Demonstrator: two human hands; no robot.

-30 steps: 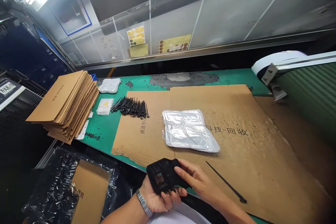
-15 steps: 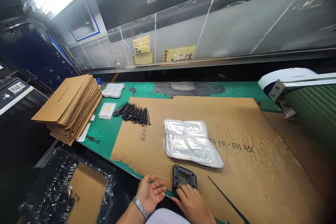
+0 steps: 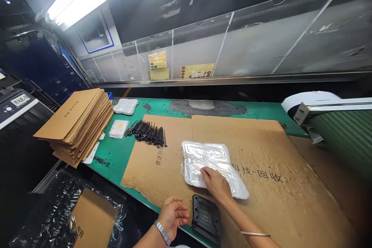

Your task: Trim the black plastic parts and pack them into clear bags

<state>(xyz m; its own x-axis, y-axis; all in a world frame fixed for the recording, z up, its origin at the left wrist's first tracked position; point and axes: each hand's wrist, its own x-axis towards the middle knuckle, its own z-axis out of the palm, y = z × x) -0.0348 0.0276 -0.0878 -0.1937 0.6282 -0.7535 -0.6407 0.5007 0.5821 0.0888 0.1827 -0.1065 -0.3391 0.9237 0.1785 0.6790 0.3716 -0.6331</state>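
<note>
My right hand [image 3: 215, 183] reaches over the stack of clear plastic bags [image 3: 207, 155], its fingertips pinched together on the upper bag. Just beyond the bench's front edge, my left hand [image 3: 173, 214] is palm up with loosely curled fingers, holding nothing. A black rectangular plastic frame [image 3: 207, 221] with a window in its middle lies between the hands on the front edge, close to my left fingertips but apart from them. Farther back left rests a heap of thin black pins [image 3: 148, 131] with small heads.
Flat cardboard [image 3: 261, 143] covers much of the green bench [image 3: 116, 162]. A cardboard stack [image 3: 72, 120] stands at left, near two small plastic-wrapped packs [image 3: 125, 106]. A belt conveyor [image 3: 343, 120] juts in at right. Below left is a plastic-lined box [image 3: 93, 217].
My right hand has left the black frame and moved up onto the plastic bags. The left hand stays beside the frame. My right forearm now covers where a thin black rod lay.
</note>
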